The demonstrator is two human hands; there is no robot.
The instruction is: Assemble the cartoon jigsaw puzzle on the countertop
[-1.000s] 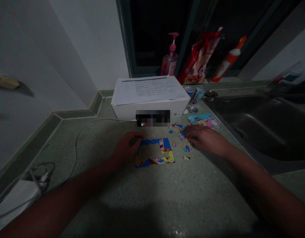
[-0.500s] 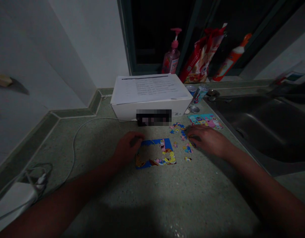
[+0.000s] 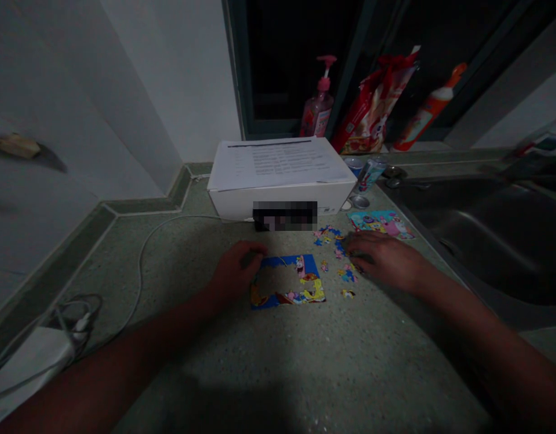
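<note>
A partly assembled jigsaw puzzle (image 3: 312, 292) lies flat on the counter, its border joined around a bare middle. My left hand (image 3: 236, 270) rests at its upper left corner, thumb and forefinger apart, holding nothing I can see. To the right, my right hand (image 3: 386, 259) reaches down over loose jigsaw pieces (image 3: 339, 246), with its thumb apart from the fingers. Its fingertips touch or hover over the pieces; I cannot tell which. More loose pieces (image 3: 348, 274) lie just below it, and a single piece (image 3: 348, 293) sits nearer to me. A colourful picture card (image 3: 382, 223) lies behind the right hand.
Behind the puzzle stands a white box (image 3: 282, 172) with printed paper on top, a dark pixelated object (image 3: 284, 216) before it. A can (image 3: 371, 173) leans beside the box. The sink (image 3: 481, 223) is on the right. A white cable (image 3: 140, 274) and adapter (image 3: 31, 361) lie left.
The whole view has shifted slightly, so everything sits a little farther right. Both hands keep nearly the same places by the puzzle and the loose pieces.
</note>
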